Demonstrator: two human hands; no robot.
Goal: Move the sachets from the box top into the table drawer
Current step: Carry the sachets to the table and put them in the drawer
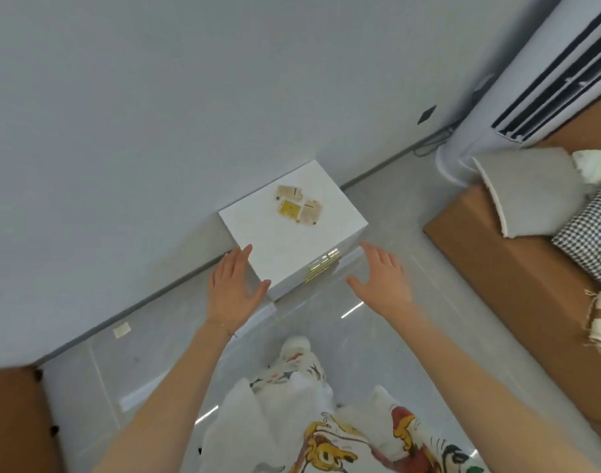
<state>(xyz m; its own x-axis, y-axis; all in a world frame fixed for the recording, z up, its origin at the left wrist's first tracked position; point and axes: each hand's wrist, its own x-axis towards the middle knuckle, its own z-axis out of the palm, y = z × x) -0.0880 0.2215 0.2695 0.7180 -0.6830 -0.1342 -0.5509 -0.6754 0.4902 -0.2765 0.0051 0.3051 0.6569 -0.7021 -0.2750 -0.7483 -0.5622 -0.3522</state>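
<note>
Poised either side of the box's [285,247] near corner, frame centre: left grip [235,285] and right grip [382,278], both open and empty. On the box top, three sachets [299,206], none lifted. Drawer [346,250] apparently shut behind its handle [321,266]; whole transfer left to do.

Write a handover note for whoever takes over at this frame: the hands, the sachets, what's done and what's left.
Left hand: open, fingers spread, holding nothing, at the near left corner of the white box.
Right hand: open and empty, just right of the gold handle on the box's front edge.
Sachets: three, two beige and one yellow, clustered on the box top toward the wall.
Done: nothing yet; all three are on the box and no open drawer shows.
Left: open the drawer, probably by that handle, then move each sachet in.
</note>
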